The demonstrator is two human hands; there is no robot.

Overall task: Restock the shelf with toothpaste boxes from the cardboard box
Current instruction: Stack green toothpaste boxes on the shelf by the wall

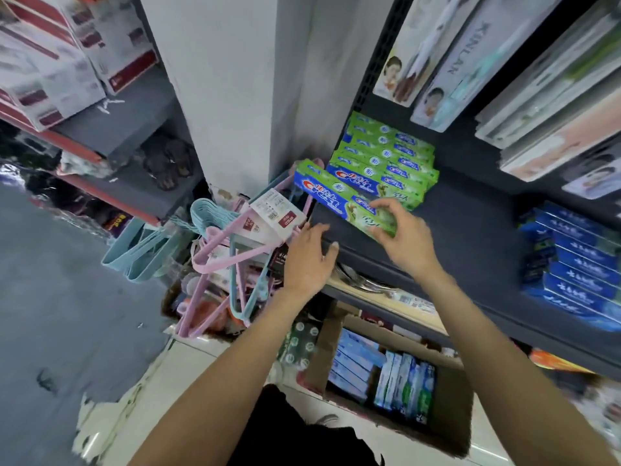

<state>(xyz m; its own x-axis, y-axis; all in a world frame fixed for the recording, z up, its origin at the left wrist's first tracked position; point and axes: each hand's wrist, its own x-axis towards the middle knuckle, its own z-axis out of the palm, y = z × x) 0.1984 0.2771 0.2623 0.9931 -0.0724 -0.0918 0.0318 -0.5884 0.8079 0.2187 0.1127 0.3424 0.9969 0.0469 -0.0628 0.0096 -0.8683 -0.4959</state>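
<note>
My right hand [401, 235] grips the near end of a green and blue toothpaste box [332, 196] that lies on the dark shelf [463, 237], just in front of a stack of the same green boxes [386, 159]. At the shelf's front left edge rests my left hand [311, 255], fingers loosely bent, holding nothing. The open cardboard box [450, 408] stands on the floor below, with several blue and white toothpaste boxes [379, 375] inside.
Blue toothpaste boxes [571, 267] fill the shelf's right end. Toothbrush packs [447, 62] hang above. Pink and blue plastic hangers [221, 243] dangle left of the shelf, beside a white pillar [232, 89]. Cartons [50, 62] sit on racks at the far left.
</note>
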